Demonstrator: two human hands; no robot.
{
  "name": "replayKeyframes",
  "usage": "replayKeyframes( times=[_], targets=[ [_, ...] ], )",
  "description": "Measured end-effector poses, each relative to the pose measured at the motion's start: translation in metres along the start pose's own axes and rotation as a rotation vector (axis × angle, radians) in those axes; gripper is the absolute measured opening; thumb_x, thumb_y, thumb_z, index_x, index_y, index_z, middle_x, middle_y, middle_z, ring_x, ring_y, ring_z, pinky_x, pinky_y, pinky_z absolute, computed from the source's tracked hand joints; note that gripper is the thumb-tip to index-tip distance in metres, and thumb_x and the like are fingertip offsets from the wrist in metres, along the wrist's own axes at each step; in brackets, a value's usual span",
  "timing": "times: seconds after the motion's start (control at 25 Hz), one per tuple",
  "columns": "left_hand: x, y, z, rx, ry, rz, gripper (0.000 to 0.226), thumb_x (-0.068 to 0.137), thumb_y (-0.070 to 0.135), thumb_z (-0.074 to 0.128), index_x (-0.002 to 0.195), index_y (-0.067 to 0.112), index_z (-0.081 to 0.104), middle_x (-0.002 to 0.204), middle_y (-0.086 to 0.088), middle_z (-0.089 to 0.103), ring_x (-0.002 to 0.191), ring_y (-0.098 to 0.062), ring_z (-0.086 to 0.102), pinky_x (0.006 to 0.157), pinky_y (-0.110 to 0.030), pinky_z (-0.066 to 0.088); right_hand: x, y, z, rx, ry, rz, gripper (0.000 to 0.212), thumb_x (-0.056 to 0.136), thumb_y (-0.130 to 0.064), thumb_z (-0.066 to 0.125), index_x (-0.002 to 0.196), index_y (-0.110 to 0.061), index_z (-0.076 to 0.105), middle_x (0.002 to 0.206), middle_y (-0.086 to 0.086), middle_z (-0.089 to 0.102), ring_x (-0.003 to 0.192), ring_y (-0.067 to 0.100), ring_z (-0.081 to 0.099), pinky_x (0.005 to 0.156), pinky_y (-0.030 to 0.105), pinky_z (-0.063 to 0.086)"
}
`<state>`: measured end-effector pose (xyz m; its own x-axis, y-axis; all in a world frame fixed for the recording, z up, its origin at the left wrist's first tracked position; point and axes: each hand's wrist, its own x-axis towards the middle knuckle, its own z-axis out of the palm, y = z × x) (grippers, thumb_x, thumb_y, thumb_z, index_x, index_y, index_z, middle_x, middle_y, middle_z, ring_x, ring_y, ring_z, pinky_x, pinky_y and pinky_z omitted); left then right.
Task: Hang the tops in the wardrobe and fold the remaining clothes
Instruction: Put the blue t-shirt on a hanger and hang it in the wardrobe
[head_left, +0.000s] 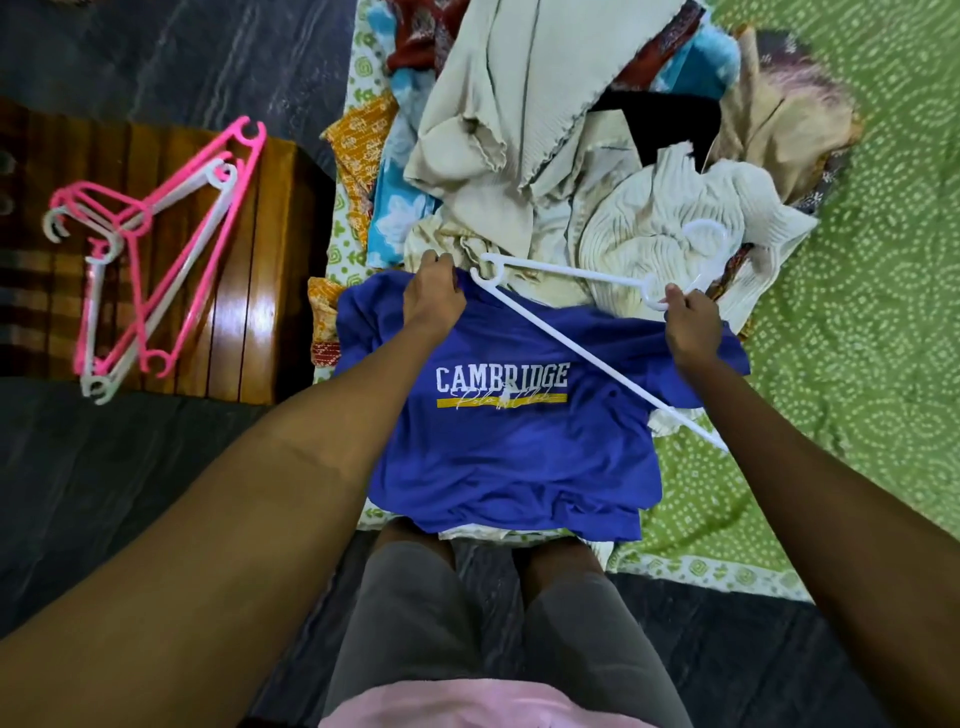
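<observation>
A blue cotton T-shirt printed "CAMBRIDGE" (498, 441) lies flat on the green patterned bedsheet (857, 338), just in front of a heap of mixed cream and printed clothes (571, 156). The left hand (434, 299) pinches the shirt's collar edge, while the right hand (693, 325) grips a white plastic hanger (566, 338) held over the shirt. Pink and white plastic hangers (150, 249) lie piled on a brown wooden worktop (249, 332) to the left.
</observation>
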<state>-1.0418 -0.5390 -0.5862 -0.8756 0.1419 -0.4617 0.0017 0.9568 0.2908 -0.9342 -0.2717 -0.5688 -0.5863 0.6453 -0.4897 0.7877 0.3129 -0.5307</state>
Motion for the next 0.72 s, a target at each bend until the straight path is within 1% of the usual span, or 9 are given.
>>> replayKeyframes(
  times=[0.04, 0.08, 0.16, 0.24, 0.32, 0.44, 0.52, 0.64, 0.72],
  targets=[
    [0.000, -0.002, -0.001, -0.006, -0.021, 0.027, 0.018, 0.088, 0.002, 0.051, 0.105, -0.003, 0.056, 0.120, -0.018, 0.046, 0.095, -0.038, 0.054, 0.072, -0.041, 0.044, 0.000, -0.003, 0.003, 0.005, -0.004, -0.002, 0.041, 0.100, -0.027, 0.040, 0.103, 0.007, 0.062, 0.092, 0.016, 0.053, 0.094, 0.031, 0.053, 0.073, 0.034, 0.034],
    [0.001, -0.005, -0.002, 0.001, -0.041, 0.051, 0.018, 0.088, 0.000, 0.050, 0.103, -0.004, 0.058, 0.119, -0.019, 0.046, 0.095, -0.038, 0.054, 0.072, -0.040, 0.044, -0.002, -0.005, 0.005, 0.012, -0.009, -0.008, 0.042, 0.100, -0.028, 0.040, 0.102, 0.008, 0.061, 0.094, 0.018, 0.055, 0.088, 0.027, 0.052, 0.070, 0.032, 0.032],
    [0.001, -0.011, -0.003, 0.056, -0.060, 0.074, 0.022, 0.089, 0.001, 0.050, 0.107, -0.005, 0.062, 0.119, -0.018, 0.049, 0.101, -0.035, 0.053, 0.077, -0.035, 0.044, -0.005, -0.010, 0.008, 0.009, -0.027, -0.018, 0.043, 0.100, -0.029, 0.039, 0.101, 0.009, 0.060, 0.091, 0.017, 0.055, 0.084, 0.026, 0.050, 0.069, 0.031, 0.032],
    [-0.001, -0.017, -0.005, 0.134, -0.041, 0.099, 0.028, 0.089, 0.003, 0.050, 0.114, -0.003, 0.062, 0.119, -0.017, 0.052, 0.108, -0.032, 0.050, 0.087, -0.035, 0.042, -0.007, -0.015, 0.009, -0.027, -0.029, -0.044, 0.043, 0.101, -0.030, 0.039, 0.102, 0.008, 0.059, 0.092, 0.018, 0.056, 0.087, 0.031, 0.052, 0.068, 0.030, 0.031],
    [-0.006, -0.021, -0.007, 0.193, -0.004, 0.134, 0.033, 0.087, 0.006, 0.052, 0.119, 0.001, 0.058, 0.122, -0.015, 0.050, 0.113, -0.031, 0.047, 0.095, -0.036, 0.036, -0.009, -0.021, 0.011, -0.047, -0.019, -0.094, 0.042, 0.101, -0.029, 0.039, 0.102, 0.008, 0.059, 0.100, 0.024, 0.060, 0.094, 0.035, 0.055, 0.068, 0.028, 0.029],
    [-0.012, -0.020, -0.012, 0.220, 0.011, 0.084, 0.044, 0.083, 0.013, 0.060, 0.125, 0.007, 0.050, 0.128, -0.013, 0.044, 0.117, -0.031, 0.043, 0.098, -0.039, 0.033, -0.011, -0.031, 0.014, -0.084, -0.001, -0.157, 0.042, 0.101, -0.029, 0.040, 0.099, 0.009, 0.059, 0.101, 0.026, 0.061, 0.095, 0.037, 0.056, 0.066, 0.028, 0.027],
    [-0.015, -0.017, -0.019, 0.215, 0.003, 0.081, 0.045, 0.082, 0.013, 0.061, 0.124, 0.006, 0.049, 0.128, -0.012, 0.044, 0.114, -0.031, 0.046, 0.095, -0.039, 0.036, -0.013, -0.040, 0.020, -0.111, -0.012, -0.205, 0.042, 0.100, -0.029, 0.040, 0.097, 0.009, 0.058, 0.098, 0.027, 0.061, 0.093, 0.038, 0.056, 0.065, 0.030, 0.028],
    [-0.025, -0.003, -0.023, 0.168, 0.000, 0.169, 0.041, 0.080, 0.003, 0.059, 0.120, 0.005, 0.050, 0.124, -0.011, 0.044, 0.103, -0.032, 0.052, 0.077, -0.039, 0.043, -0.021, -0.064, 0.040, -0.163, -0.035, -0.276, 0.042, 0.100, -0.031, 0.041, 0.099, 0.007, 0.059, 0.100, 0.026, 0.063, 0.095, 0.038, 0.057, 0.067, 0.036, 0.032],
    [-0.033, 0.011, -0.022, 0.080, 0.003, 0.231, 0.044, 0.079, -0.002, 0.056, 0.121, 0.005, 0.050, 0.124, -0.010, 0.043, 0.098, -0.033, 0.053, 0.068, -0.037, 0.041, -0.032, -0.083, 0.059, -0.165, -0.092, -0.329, 0.041, 0.099, -0.032, 0.042, 0.099, 0.004, 0.061, 0.099, 0.024, 0.064, 0.094, 0.037, 0.058, 0.067, 0.035, 0.033]
  ],
)
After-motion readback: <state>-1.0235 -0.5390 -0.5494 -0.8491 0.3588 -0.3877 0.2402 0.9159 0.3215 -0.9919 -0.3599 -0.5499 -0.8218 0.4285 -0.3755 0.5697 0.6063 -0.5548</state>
